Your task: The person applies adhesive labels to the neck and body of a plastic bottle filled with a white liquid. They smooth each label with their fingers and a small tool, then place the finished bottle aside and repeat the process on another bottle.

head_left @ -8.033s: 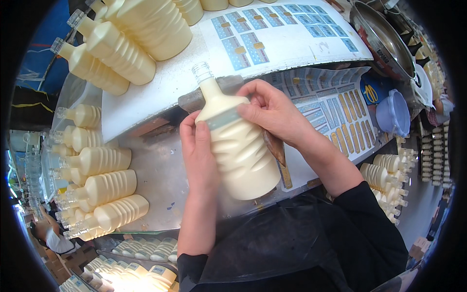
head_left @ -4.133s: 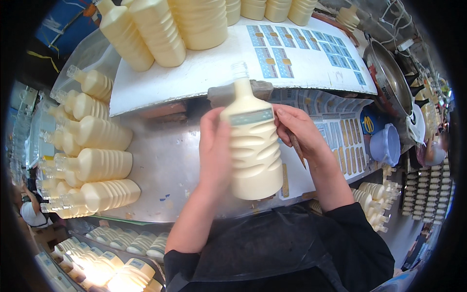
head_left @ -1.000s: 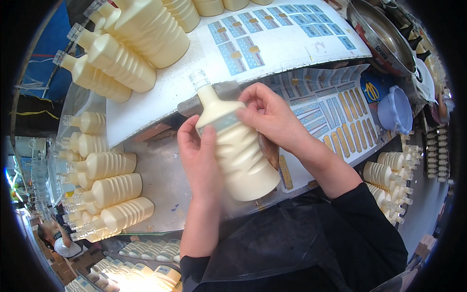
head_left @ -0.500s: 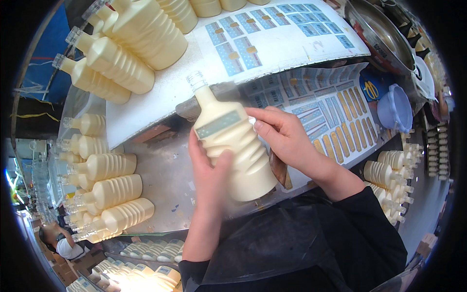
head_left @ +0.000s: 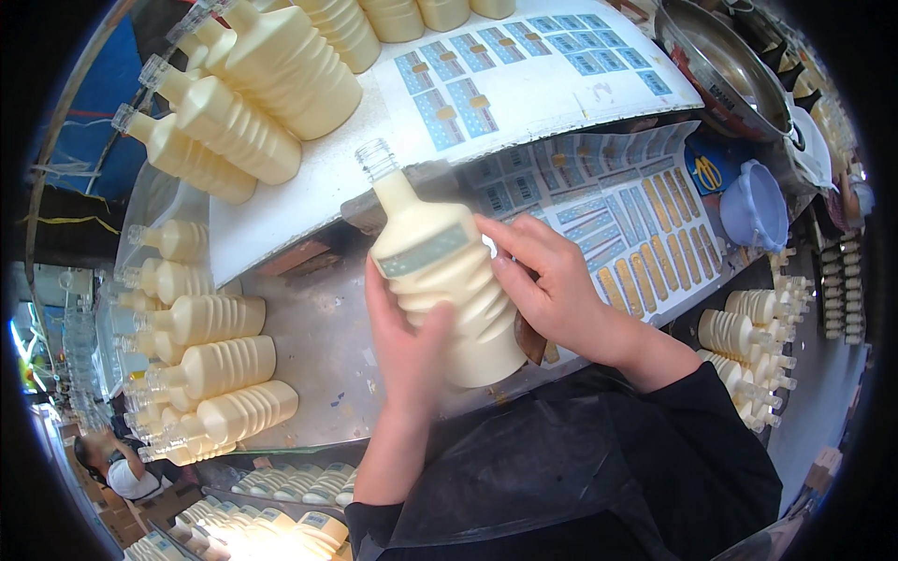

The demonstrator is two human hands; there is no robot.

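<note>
A cream ribbed bottle (head_left: 458,313) with a clear threaded neck leans upright in front of me, its neck tipped to the far left. Across its shoulder lies a blue-grey label strip (head_left: 426,252). My left hand (head_left: 404,341) grips the bottle from the left, thumb over its front. At the bottle's right shoulder, by the label's end, my right hand (head_left: 543,276) is closed in a pinch, index finger and thumb together. A small whitish bit shows at these fingertips, too small to name. The bottle's back is hidden.
Cream bottles stand (head_left: 281,75) on the white board (head_left: 346,168) and lie (head_left: 234,365) at left. Blue labels (head_left: 468,98) are on the board; a sheet of gold stickers (head_left: 645,271) is below. A lilac bucket (head_left: 753,206) and metal basin (head_left: 739,65) are at right.
The view has shifted slightly. My right hand's fingers have moved a little at the bottle's right edge; my left hand keeps its grip and the bottle stays about where it was.
</note>
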